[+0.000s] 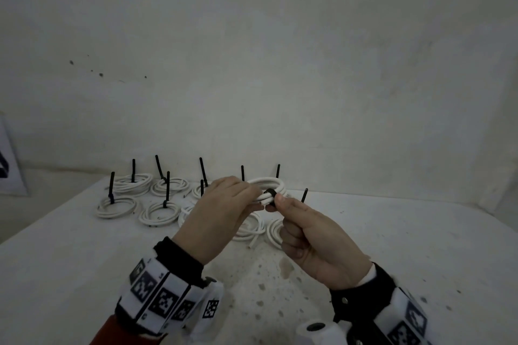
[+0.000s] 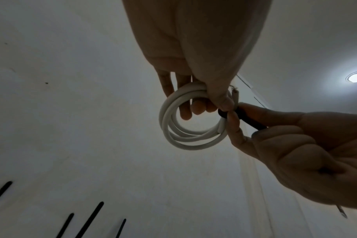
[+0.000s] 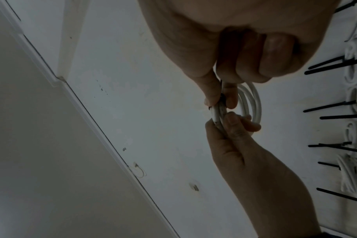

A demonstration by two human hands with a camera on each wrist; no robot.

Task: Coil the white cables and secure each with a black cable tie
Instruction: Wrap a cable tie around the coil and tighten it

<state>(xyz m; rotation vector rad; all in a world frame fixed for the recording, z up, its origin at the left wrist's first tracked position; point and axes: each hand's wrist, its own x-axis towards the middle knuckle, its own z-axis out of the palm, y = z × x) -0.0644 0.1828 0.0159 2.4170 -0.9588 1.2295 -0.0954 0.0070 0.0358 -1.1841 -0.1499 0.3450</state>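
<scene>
White cable, wound into a small ring of about 3 turns, is held up in the air between the 2 hands, above the table (image 1: 84,274) and in front of the rows already laid out. The left hand (image 1: 221,213) has its fingers curled through the middle of the coil (image 2: 185,128), thumb pressed on the outside, so the loops stay bunched together. A cut end of the cable pokes out just beside that thumb. The right hand (image 1: 314,235) pinches the black tie (image 1: 270,194) between thumb and forefinger, right where it wraps the bundle; its other 3 fingers are folded into the palm. In the left wrist view the tail of the tie runs back into the right hand's grip. Whether the tie is pulled fully tight I cannot tell, since fingers cover the head.

Behind, on the table, lies a good batch of finished coils (image 1: 117,206), roughly 8 or more, each with a black tail standing up. Some are hidden behind the hands, so the count is loose. 1 coil near the right hand (image 1: 276,232) shows no tie that I can make out, and a loose cable end lies beside it.

My guess is that most of the work is done: this coil wants its tie cinched and a place in the row, and perhaps 1 or 2 remain.
</scene>
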